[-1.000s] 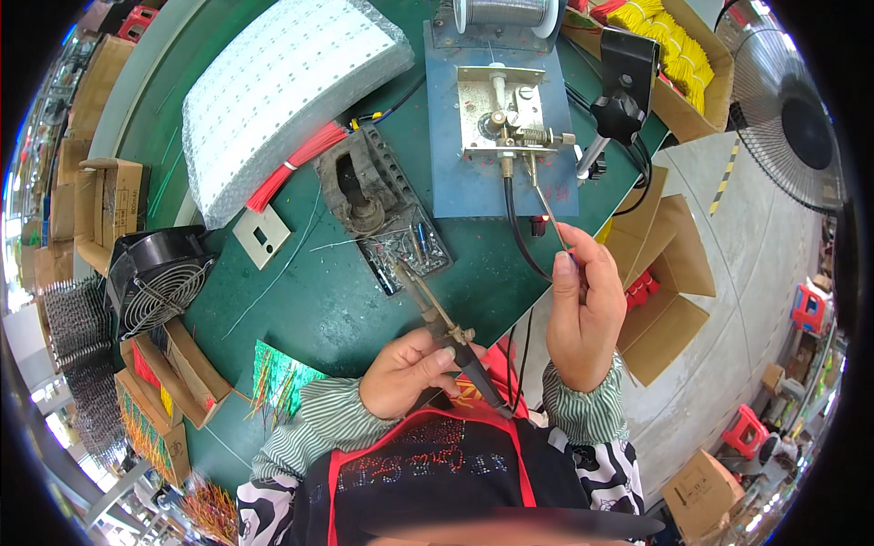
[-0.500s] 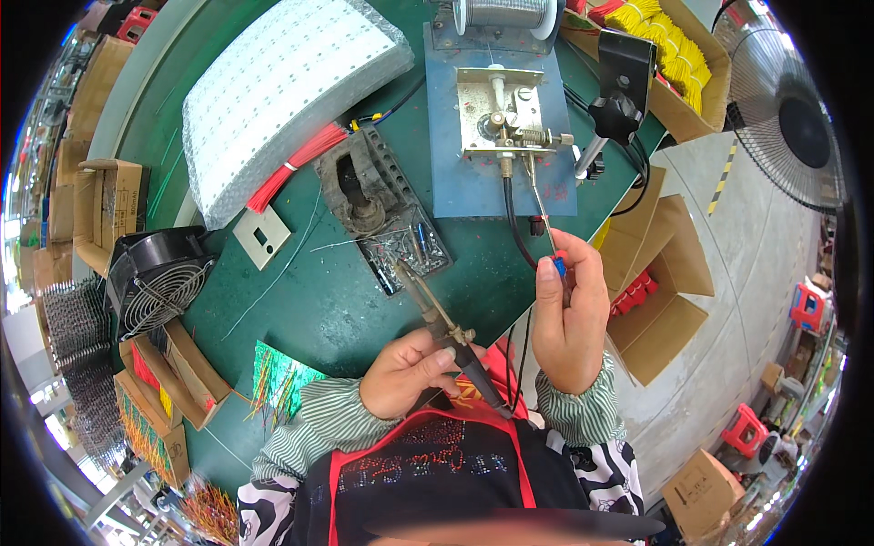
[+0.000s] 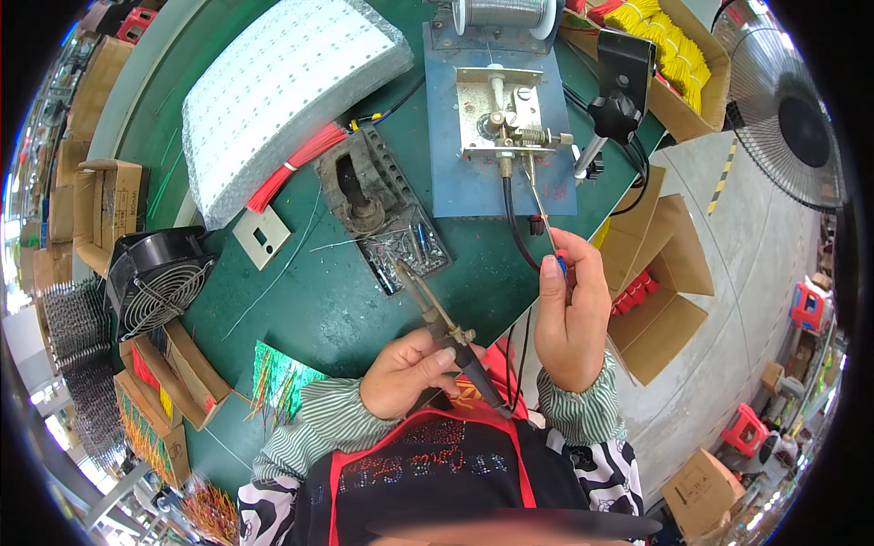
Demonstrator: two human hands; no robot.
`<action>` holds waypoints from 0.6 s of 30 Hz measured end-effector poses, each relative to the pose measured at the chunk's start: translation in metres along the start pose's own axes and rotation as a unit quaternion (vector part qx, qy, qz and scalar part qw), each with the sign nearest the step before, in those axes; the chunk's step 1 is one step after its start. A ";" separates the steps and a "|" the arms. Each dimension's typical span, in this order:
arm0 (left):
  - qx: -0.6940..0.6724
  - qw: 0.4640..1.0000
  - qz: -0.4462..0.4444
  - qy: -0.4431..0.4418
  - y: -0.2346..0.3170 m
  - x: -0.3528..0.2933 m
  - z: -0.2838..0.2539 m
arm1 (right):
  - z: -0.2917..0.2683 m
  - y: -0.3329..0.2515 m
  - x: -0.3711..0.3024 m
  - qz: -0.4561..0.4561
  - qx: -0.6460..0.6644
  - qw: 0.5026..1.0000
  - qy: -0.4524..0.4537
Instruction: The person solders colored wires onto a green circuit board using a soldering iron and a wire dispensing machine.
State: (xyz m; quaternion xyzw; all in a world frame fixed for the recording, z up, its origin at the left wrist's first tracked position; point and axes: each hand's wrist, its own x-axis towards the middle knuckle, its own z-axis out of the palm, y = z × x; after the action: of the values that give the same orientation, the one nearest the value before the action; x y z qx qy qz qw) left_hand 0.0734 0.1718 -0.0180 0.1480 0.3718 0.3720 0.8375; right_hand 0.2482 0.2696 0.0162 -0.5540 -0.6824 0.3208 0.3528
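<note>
My left hand (image 3: 411, 371) is closed round the dark handle of a soldering iron (image 3: 473, 369), whose metal end points up and left toward a small tray (image 3: 428, 250) of metal scraps and solder bits. In my right hand (image 3: 574, 309) a screwdriver (image 3: 543, 214) is pinched between thumb and fingers; a bit of its blue handle shows and the rest is hidden. Its thin shaft reaches up to the lower edge of a metal solder feeder (image 3: 499, 109), near the adjusting screw and spring. Whether the tip sits in a screw is too small to tell.
A solder spool (image 3: 505, 13) stands behind the feeder. On the green table lie a bubble-wrapped stack (image 3: 291, 96), red wires (image 3: 296, 168), an iron stand (image 3: 350, 187) and a black fan (image 3: 159, 278). Open cardboard boxes (image 3: 669, 300) and a large fan (image 3: 792, 127) are at the right.
My right fingers and thumb have shifted slightly round the screwdriver handle, so less of its coloured part shows. My left hand and the soldering iron have stayed still.
</note>
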 end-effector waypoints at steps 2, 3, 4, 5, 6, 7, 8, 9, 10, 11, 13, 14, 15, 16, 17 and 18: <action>-0.002 1.000 0.000 0.001 0.000 0.000 0.000 | -0.001 -0.003 0.000 0.008 -0.001 1.000 -0.005; 0.001 1.000 0.001 0.001 0.000 -0.001 0.000 | -0.001 -0.003 0.000 0.015 -0.002 1.000 -0.009; 0.003 1.000 0.002 0.000 0.000 -0.001 0.000 | -0.001 -0.003 0.000 0.015 -0.002 1.000 -0.009; 0.003 1.000 0.002 0.000 0.000 -0.001 0.000 | 0.000 -0.002 0.000 0.012 -0.001 1.000 -0.005; 0.002 1.000 0.003 -0.003 -0.001 -0.001 -0.001 | 0.000 -0.001 0.000 0.008 0.001 1.000 -0.001; 0.002 1.000 0.002 -0.005 0.000 -0.001 -0.001 | 0.000 0.000 0.000 0.009 0.001 1.000 -0.001; 0.002 1.000 0.002 -0.005 0.000 0.000 -0.001 | 0.000 0.000 0.001 0.006 0.000 1.000 0.000; 0.004 1.000 0.001 -0.004 0.000 0.000 -0.001 | 0.001 0.001 0.001 0.004 -0.001 1.000 0.001; 0.005 1.000 0.000 -0.003 0.000 0.000 -0.001 | 0.000 0.001 0.001 0.004 -0.001 1.000 0.001; 0.006 1.000 0.000 -0.003 0.000 0.000 -0.001 | 0.000 0.000 0.001 0.010 0.003 1.000 0.000; 0.006 1.000 0.000 -0.001 0.000 -0.001 -0.001 | 0.001 0.000 0.000 0.016 0.006 1.000 -0.001; 0.006 1.000 0.000 -0.001 -0.001 -0.001 -0.001 | 0.001 0.001 0.000 0.012 0.009 1.000 0.000; 0.005 1.000 0.002 0.000 -0.002 -0.001 -0.002 | 0.001 0.001 0.000 0.008 0.012 1.000 0.001; 0.005 1.000 0.003 0.000 -0.002 -0.001 -0.002 | 0.002 0.002 0.000 0.008 0.012 1.000 0.002; 0.005 1.000 0.003 0.000 -0.002 0.000 -0.001 | 0.003 0.003 0.000 -0.003 0.013 1.000 0.011; 0.001 1.000 0.001 -0.001 -0.001 0.000 0.000 | 0.003 0.003 0.000 -0.015 0.013 1.000 0.021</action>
State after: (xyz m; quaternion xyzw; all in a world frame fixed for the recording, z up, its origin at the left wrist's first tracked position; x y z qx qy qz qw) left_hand 0.0734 0.1713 -0.0187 0.1497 0.3714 0.3719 0.8374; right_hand 0.2472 0.2701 0.0116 -0.5455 -0.6790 0.3129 0.3787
